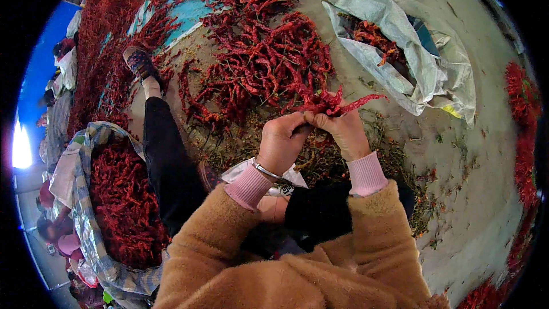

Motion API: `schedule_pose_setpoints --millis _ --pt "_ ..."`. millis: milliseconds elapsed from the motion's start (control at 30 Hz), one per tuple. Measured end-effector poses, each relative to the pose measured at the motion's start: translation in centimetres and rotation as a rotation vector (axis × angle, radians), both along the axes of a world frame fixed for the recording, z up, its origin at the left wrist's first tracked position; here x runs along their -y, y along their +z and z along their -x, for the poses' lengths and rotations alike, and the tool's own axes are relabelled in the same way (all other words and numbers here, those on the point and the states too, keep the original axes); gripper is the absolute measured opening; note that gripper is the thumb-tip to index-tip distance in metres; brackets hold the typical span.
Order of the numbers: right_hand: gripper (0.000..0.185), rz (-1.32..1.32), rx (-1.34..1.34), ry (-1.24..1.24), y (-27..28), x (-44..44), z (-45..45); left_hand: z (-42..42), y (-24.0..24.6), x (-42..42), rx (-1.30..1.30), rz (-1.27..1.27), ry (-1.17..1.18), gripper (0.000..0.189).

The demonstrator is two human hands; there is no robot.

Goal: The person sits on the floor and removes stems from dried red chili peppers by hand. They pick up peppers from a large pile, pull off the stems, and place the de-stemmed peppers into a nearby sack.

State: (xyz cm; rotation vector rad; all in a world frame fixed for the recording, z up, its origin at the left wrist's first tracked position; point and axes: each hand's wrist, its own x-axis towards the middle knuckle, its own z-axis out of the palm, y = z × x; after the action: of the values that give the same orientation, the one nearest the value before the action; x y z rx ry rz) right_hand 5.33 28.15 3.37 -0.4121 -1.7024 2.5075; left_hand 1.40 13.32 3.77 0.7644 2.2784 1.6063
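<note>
My right hand (348, 132) grips a small bunch of wrinkled dried red chillies (330, 105), with one long pod sticking out to the right. At the lower end of this bunch, the fingers of my left hand (283, 139) are pinched together against my right thumb. The exact spot they grip is partly hidden. Just beyond both hands spreads a loose pile of red chillies (274, 60) on the floor. Under my wrists lie scattered stems and plant debris (326, 159), along with a white printed bag (296, 178) partly covered by my left arm.
An open white woven sack (373, 4) holding some chillies (373, 36) stands at the upper right. A checked sack (113, 272) full of chillies (124, 201) is by my left leg (169, 159). More chillies (107, 30) cover the far left floor. A person (64, 236) is at the left rim.
</note>
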Motion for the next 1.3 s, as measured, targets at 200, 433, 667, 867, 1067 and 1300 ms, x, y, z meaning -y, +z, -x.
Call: schedule_pose_setpoints --millis 200,433,667,867,1067,1300 --pt "0.028 0.240 0.037 -0.140 0.3 0.4 -0.2 0.1 0.8 -0.1 -0.285 0.034 -0.058 0.017" --pt "0.023 -0.181 -0.044 -0.254 -0.1 -0.2 0.8 -0.1 0.8 -0.8 -0.177 0.018 -0.617 0.016" --pt "0.016 0.079 -0.030 -0.380 -0.1 -1.0 0.9 3.4 -2.1 0.0 -0.241 0.677 -0.340 0.018" --pt "0.017 0.151 -0.105 -0.298 -0.8 -0.8 1.1 9.1 -5.2 1.3 -0.369 0.886 0.244 0.024" --pt "0.017 0.118 -0.035 -0.266 -1.3 -0.7 0.9 9.7 -7.0 1.7 -0.200 0.764 0.320 0.031" --pt "0.016 0.180 0.035 -0.245 -0.8 -0.9 0.9 5.9 -2.5 2.6 0.229 0.189 0.327 0.021"
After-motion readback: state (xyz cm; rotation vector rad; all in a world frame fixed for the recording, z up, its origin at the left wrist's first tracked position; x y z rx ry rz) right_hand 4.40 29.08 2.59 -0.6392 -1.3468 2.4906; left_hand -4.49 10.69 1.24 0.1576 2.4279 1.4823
